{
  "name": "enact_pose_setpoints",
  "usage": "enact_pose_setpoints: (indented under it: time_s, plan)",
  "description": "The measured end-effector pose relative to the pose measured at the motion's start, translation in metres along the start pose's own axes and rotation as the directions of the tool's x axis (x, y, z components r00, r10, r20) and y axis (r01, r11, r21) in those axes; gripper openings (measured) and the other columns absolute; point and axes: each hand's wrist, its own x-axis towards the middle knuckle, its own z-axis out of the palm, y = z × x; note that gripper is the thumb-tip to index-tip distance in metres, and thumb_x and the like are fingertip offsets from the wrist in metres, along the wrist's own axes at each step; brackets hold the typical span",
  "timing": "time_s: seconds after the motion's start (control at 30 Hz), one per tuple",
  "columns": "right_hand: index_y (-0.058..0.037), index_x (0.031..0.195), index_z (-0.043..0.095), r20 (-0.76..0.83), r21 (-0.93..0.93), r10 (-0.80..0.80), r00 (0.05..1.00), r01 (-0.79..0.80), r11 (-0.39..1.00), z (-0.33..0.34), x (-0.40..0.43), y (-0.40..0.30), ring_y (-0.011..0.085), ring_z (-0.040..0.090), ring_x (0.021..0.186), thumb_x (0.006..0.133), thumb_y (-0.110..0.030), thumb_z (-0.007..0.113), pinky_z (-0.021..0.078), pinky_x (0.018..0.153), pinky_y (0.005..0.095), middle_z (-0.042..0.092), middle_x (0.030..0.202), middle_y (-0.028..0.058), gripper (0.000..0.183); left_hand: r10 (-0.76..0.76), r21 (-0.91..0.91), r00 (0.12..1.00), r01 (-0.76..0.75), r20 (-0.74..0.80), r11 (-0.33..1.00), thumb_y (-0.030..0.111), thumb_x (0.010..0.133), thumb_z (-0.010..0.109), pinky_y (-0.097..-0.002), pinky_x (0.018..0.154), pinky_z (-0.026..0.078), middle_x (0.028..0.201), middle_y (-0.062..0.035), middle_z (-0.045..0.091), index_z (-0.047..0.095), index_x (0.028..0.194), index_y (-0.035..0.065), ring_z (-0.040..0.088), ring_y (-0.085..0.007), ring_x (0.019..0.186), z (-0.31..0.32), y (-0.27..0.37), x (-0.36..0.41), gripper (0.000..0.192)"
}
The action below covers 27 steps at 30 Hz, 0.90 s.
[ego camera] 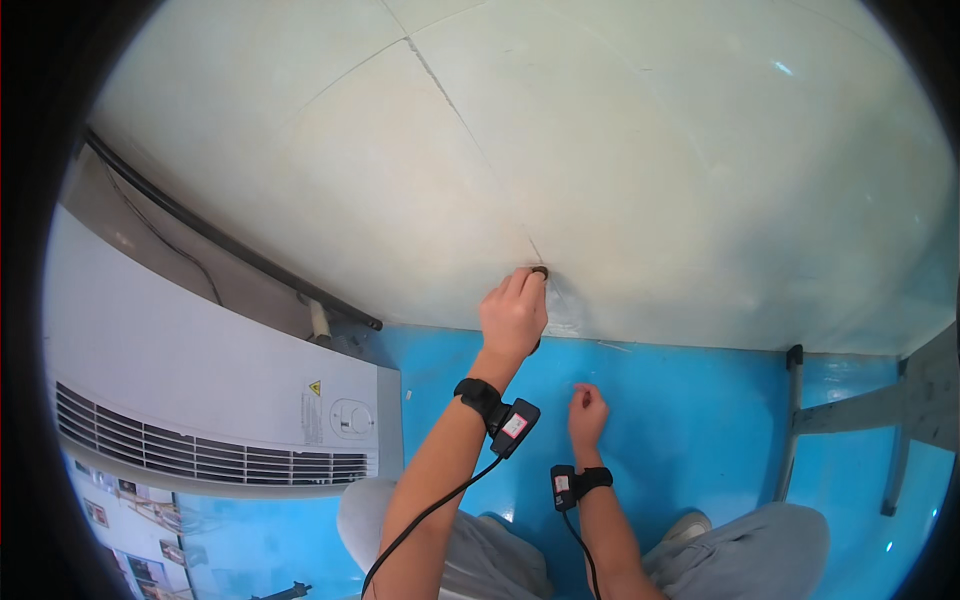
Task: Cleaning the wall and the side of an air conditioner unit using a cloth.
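Note:
My left hand (514,311) is raised to the pale wall (637,187), its fingers closed around a small dark object (540,272). One end of that object shows at the fingertips, against the line of a crack (535,250) in the wall. A dark piece also peeks out below the palm; most of the grip hides what it is. My right hand (589,412) hangs lower, over the blue floor (637,465). Its fingers are loosely curled, and nothing shows between them. Each wrist wears a black strap with a small cabled box.
To the left stands a white air-conditioner-like unit (225,322) with a louvred grille (217,442). A black pipe (240,259) runs along the wall behind it. Metal furniture legs (791,427) stand on the right. My bent knees (742,555) are below.

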Motion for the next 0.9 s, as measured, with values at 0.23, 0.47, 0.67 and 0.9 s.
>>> enact_pose_setpoints:
  time_s: [0.23, 0.47, 0.67, 0.9]
  plan:
    - [-0.0001, 0.086, 0.064, -0.027, -0.037, 0.004, 1.0, -0.005, 0.999, -0.009, 0.002, -0.006, 0.0111, 0.052, 0.051, 0.087, -0.009, 0.052, 0.0414, 0.049, 0.0271, 0.054, 0.056, 0.0039, 0.015, -0.169, -0.07, 0.942, 0.155, -0.289, 0.985, 0.004, 0.077, 0.063, -0.0323, 0.054, 0.048, 0.087, -0.0062, 0.061, 0.061, 0.086, 0.0074, 0.06, -0.0241, 0.066, -0.009, 0.006, 0.031, 0.01]
    - [0.0004, 0.087, 0.064, -0.056, -0.033, -0.026, 0.998, 0.024, 0.999, -0.004, 0.0, 0.012, 0.0111, 0.052, 0.051, 0.087, -0.01, 0.052, 0.041, 0.049, 0.0277, 0.056, 0.057, 0.0043, 0.016, -0.238, -0.032, 0.971, 0.238, 0.003, 0.971, 0.007, 0.076, 0.065, -0.0323, 0.053, 0.047, 0.08, -0.0056, 0.06, 0.059, 0.085, 0.0089, 0.059, -0.0244, 0.064, 0.02, 0.006, -0.028, 0.011]
    - [0.0007, 0.086, 0.064, -0.053, -0.046, 0.005, 0.999, -0.007, 0.999, -0.006, -0.006, 0.018, 0.0118, 0.052, 0.05, 0.087, -0.01, 0.053, 0.0411, 0.048, 0.0281, 0.055, 0.057, 0.0043, 0.015, -0.381, -0.282, 0.898, 0.315, -0.22, 0.906, 0.011, 0.085, 0.063, -0.0337, 0.057, 0.048, 0.08, -0.0103, 0.06, 0.055, 0.09, 0.0038, 0.06, -0.0264, 0.069, 0.01, 0.012, 0.003, 0.011]
    - [0.0003, 0.086, 0.064, -0.016, -0.055, -0.01, 1.0, 0.01, 0.998, 0.0, -0.012, 0.012, 0.0119, 0.052, 0.051, 0.086, -0.009, 0.054, 0.0411, 0.049, 0.0281, 0.055, 0.057, 0.0047, 0.014, -0.58, -0.261, 0.81, 0.581, 0.089, 0.771, 0.012, 0.085, 0.062, -0.0346, 0.064, 0.048, 0.079, -0.0127, 0.063, 0.058, 0.087, 0.0013, 0.061, -0.0265, 0.071, 0.011, 0.009, -0.007, 0.012]
